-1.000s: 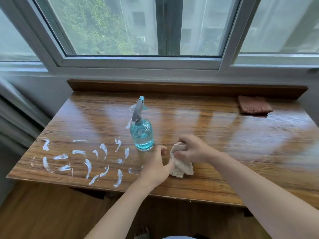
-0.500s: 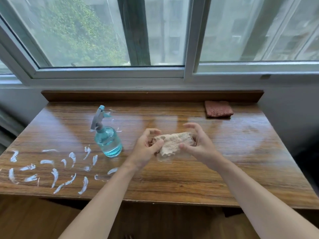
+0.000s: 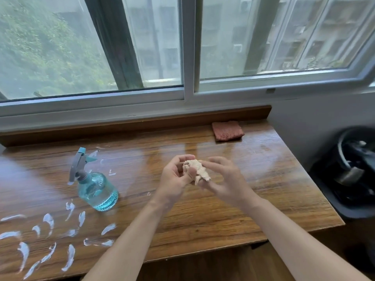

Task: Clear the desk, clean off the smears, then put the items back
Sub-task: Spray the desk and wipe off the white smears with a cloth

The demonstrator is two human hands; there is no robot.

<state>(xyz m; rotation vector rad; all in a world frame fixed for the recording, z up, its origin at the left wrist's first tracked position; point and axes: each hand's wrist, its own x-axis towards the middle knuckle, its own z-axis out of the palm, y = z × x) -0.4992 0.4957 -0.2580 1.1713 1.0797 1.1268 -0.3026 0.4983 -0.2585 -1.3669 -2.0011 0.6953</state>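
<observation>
A crumpled cream cloth [image 3: 195,170] is bunched between both hands above the middle of the wooden desk [image 3: 263,189]. My left hand [image 3: 175,177] curls its fingers and thumb round the cloth's left side. My right hand [image 3: 222,177] holds it from the right and underneath. A blue spray bottle [image 3: 95,189] with a grey trigger stands upright to the left. White smears [image 3: 48,234] streak the desk's front left part, and a few more [image 3: 101,159] lie behind the bottle.
A folded reddish-brown cloth [image 3: 227,130] lies at the back right by the desk's raised wooden lip. A dark round object [image 3: 353,169] sits off the desk's right edge. A window frame [image 3: 188,57] runs behind the desk.
Both hands lifted the cloth off the desk, spread it briefly, then bunched it into a ball. The view swung to the right, so the smears now sit lower left.
</observation>
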